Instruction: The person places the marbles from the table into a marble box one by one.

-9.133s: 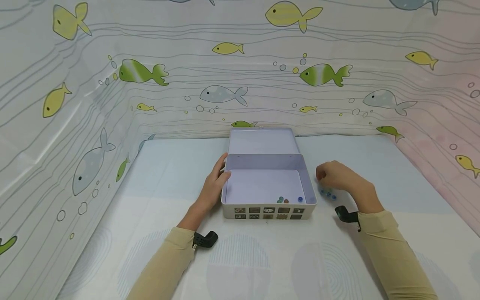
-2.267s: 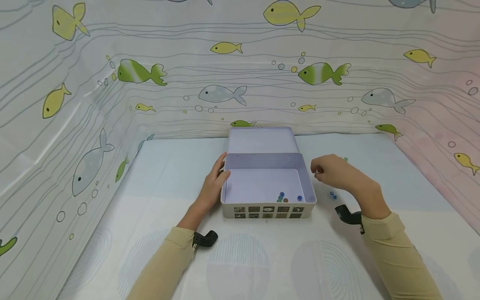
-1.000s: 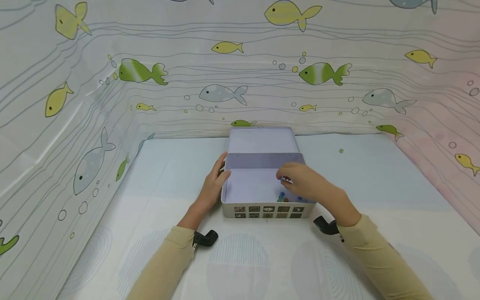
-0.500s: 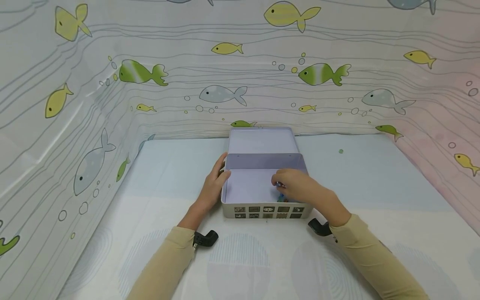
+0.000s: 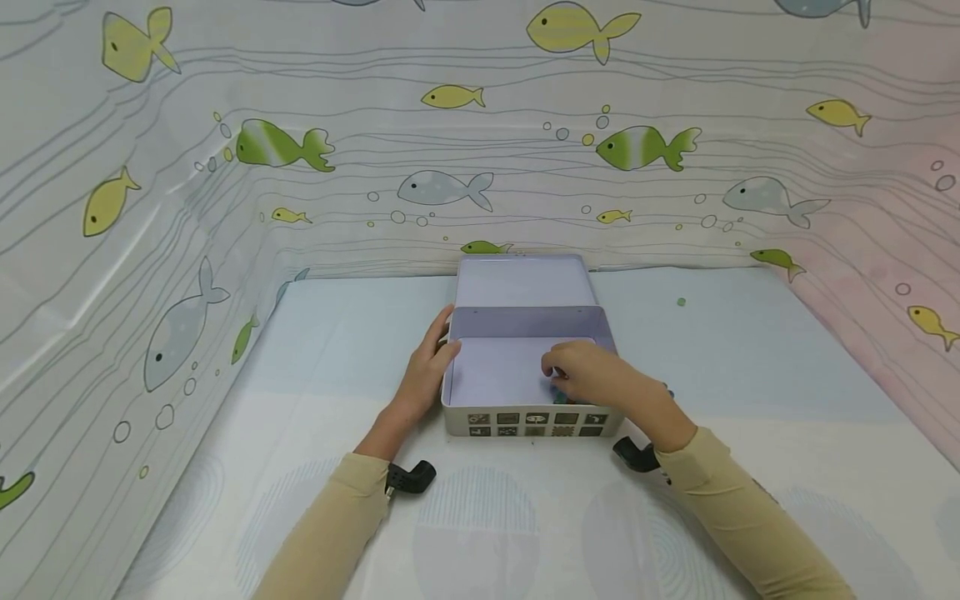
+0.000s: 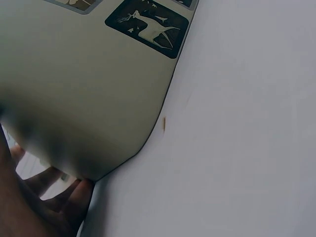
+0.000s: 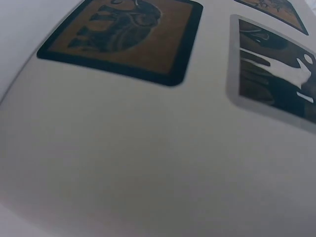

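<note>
A box (image 5: 502,367), pale lilac inside, stands with its hinged lid (image 5: 525,281) laid back; small animal pictures decorate its white front. My left hand (image 5: 425,372) holds the left wall, thumb over the rim; the left wrist view shows its fingers (image 6: 74,197) at the box's lower edge. Inside, at the front right, my right hand (image 5: 588,371) is lowered over small blue and green marbles (image 5: 560,397), its fingertips parted just above them. The hand hides part of the group. The right wrist view shows only the box's outer wall (image 7: 148,148).
Outside the box, a green marble (image 5: 681,302) lies to the back right on the pale cloth (image 5: 750,358). A blue marble (image 5: 670,392) peeks out behind the right wrist. Fish-patterned sheeting (image 5: 525,183) encloses the back and sides.
My right hand has come from the table at the right into the box with a blue marble and let it go near the others. The left hand has stayed on the box.
</note>
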`<state>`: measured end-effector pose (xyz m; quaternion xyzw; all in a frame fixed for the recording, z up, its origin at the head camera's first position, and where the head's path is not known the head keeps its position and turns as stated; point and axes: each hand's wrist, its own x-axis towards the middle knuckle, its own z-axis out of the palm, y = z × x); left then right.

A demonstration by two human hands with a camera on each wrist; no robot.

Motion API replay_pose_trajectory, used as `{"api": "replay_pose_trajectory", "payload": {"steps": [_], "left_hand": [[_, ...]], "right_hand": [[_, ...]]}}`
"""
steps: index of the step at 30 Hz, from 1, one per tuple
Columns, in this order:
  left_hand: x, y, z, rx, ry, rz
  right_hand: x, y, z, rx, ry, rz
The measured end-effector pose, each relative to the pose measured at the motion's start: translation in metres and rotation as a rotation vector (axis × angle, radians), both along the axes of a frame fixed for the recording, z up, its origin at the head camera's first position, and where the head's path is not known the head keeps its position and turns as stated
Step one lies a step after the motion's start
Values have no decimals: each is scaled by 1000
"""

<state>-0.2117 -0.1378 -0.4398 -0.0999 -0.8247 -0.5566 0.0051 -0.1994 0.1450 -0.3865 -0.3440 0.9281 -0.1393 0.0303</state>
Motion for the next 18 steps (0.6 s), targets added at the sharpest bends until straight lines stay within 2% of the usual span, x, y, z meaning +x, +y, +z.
{"api": "replay_pose_trajectory", "payload": {"steps": [9,13,18], "left_hand": [[0,-1,-1,11,5,-8],[0,-1,-1,11,5,-8],[1,-2,0,6,2,-6]], "right_hand": [[1,3,0,-5,12,-13],[2,7,8,-10,17,-21],[4,16,21,-17,24,-78]]}}
